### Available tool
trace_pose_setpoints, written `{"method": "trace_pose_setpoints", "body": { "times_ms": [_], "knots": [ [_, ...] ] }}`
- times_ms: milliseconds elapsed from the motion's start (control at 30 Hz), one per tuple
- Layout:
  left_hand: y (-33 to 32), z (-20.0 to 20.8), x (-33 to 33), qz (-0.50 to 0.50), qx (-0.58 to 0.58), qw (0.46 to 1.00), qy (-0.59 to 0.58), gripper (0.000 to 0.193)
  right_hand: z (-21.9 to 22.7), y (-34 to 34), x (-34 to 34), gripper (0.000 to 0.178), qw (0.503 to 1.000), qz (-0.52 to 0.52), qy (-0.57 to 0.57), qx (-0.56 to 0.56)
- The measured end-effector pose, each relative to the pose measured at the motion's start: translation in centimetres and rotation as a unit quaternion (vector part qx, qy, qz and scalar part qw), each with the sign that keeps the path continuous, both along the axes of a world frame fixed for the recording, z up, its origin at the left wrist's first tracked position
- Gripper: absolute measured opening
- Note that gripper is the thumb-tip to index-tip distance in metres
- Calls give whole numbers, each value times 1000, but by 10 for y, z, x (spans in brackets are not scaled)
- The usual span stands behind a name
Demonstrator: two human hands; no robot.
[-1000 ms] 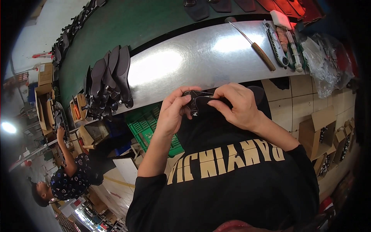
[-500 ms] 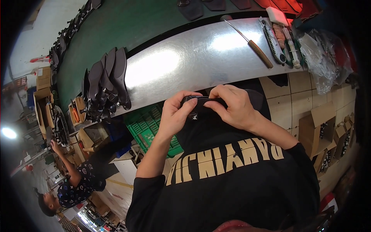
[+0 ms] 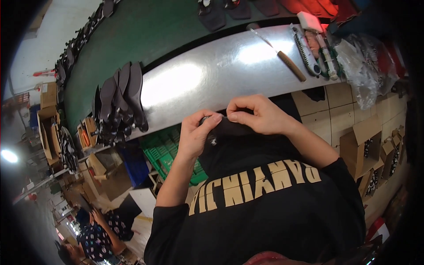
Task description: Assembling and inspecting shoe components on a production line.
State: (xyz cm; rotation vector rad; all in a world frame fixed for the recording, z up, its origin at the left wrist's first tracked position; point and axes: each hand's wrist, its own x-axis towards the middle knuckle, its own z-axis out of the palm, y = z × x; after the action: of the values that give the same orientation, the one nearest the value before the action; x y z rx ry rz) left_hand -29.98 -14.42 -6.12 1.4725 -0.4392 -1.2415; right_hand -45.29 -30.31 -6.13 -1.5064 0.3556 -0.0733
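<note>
Left hand [image 3: 194,134] and right hand [image 3: 260,115] pinch a dark shoe part [image 3: 234,128] close to the near edge of a metal ledge [image 3: 212,75]. A wooden-handled awl [image 3: 290,65] lies thereon, near a cutter [image 3: 305,54]. Dark soles [image 3: 121,90] lie bunched at left; a green crate [image 3: 161,152] shows below.

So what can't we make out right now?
Head view:
dark piece: partly hidden by left hand, outline lost against black shirt
right hand: anything pinched there is too small
top soles: far ends cut off by picture edge
co-worker's hand: grip too small, blurred

Glossy metal worktop [image 3: 212,73], matt dark sole [image 3: 235,128]
</note>
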Motion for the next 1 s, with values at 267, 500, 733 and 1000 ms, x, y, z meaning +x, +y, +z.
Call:
{"method": "trace_pose_setpoints", "body": {
  "times_ms": [267,500,733,1000],
  "knots": [
    [19,-5,33,164,-93,971,147,44,-26,-88,-5,25,747,-414,-141,-501],
    [14,-36,18,225,-55,925,301,47,-51,-67,-22,26,790,-334,-1,-514],
    [-14,-50,2,276,-24,839,469,27,-29,32,-16,56,995,-98,-23,20],
    [-25,-40,-15,259,-56,808,526,26,-46,42,-5,43,970,-157,-106,-153]
  ]
}}
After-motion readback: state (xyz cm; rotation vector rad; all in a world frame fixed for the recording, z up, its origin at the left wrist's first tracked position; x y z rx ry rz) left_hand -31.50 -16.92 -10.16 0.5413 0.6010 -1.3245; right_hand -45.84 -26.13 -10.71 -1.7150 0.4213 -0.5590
